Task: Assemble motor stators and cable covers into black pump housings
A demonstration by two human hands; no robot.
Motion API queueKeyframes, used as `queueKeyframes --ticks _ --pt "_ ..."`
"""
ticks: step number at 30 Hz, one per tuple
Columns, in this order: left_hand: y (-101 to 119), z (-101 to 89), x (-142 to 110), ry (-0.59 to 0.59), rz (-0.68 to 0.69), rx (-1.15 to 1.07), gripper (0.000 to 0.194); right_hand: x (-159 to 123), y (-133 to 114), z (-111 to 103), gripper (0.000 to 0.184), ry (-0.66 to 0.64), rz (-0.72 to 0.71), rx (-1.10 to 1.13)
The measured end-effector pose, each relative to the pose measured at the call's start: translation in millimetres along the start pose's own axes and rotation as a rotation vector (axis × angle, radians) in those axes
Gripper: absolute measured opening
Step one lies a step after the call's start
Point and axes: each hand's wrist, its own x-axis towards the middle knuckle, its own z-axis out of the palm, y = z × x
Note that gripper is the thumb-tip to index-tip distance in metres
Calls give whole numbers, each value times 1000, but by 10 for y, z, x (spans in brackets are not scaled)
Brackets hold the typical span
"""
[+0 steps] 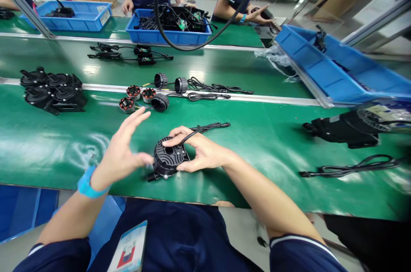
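Round black ribbed plastic housing with a looped black cable (170, 156) sits near the middle of the green glossy work surface (266, 135), toward its near edge. The bare right hand (201, 152) grips its right side, fingers over the top and thumb at the near right. The bare left hand (123, 152), wearing a bright blue wristband (90, 184), is open at the left side, thumb close to the rim. Beyond lie copper-wound round metal cores (148, 95) and short black plastic cylinders (160, 102); stacked black housings (53, 90) stand far left.
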Motion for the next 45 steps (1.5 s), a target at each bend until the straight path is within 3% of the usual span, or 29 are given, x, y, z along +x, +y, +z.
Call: queueKeyframes --ticks 1,3,6,8,9,13,18,23,27,30,32,35,38,41,45 --pt "132 78 -21 0 57 200 110 -7 -12 20 57 17 -1 -18" --pt "325 234 -54 -88 187 477 118 -41 -33 71 60 33 -17 -57" --pt "381 373 -82 -242 273 620 101 -156 -38 166 96 47 17 -61" --pt "324 389 -88 -300 294 642 90 -254 -24 238 122 107 125 74" --pt "292 383 -90 -316 306 646 85 -296 -15 277 125 141 194 178" --pt "233 356 -114 -335 321 644 77 -341 12 465 104 198 334 505" --pt "225 383 -148 -334 358 610 79 -292 -58 716 73 432 242 571" --pt "87 438 -132 -161 405 507 99 -491 -168 764 77 709 343 510" --pt "-97 541 -113 -139 293 377 79 -709 -8 427 85 1145 357 325" --pt "-218 639 -116 -177 274 353 63 -855 257 -72 88 1513 388 50" --pt "-284 688 -124 -230 276 349 56 -949 422 -456 86 1656 495 -94" --pt "-352 717 -138 -273 264 343 52 -1098 574 -968 84 1734 664 -187" --pt "-385 711 -148 -264 241 336 50 -1247 629 -1285 84 1754 718 -222" --pt "-401 704 -155 -274 208 327 49 -1363 658 -1399 85 1755 751 -256" --pt "-411 715 -162 -286 183 302 48 -1435 696 -1379 88 1763 760 -276"
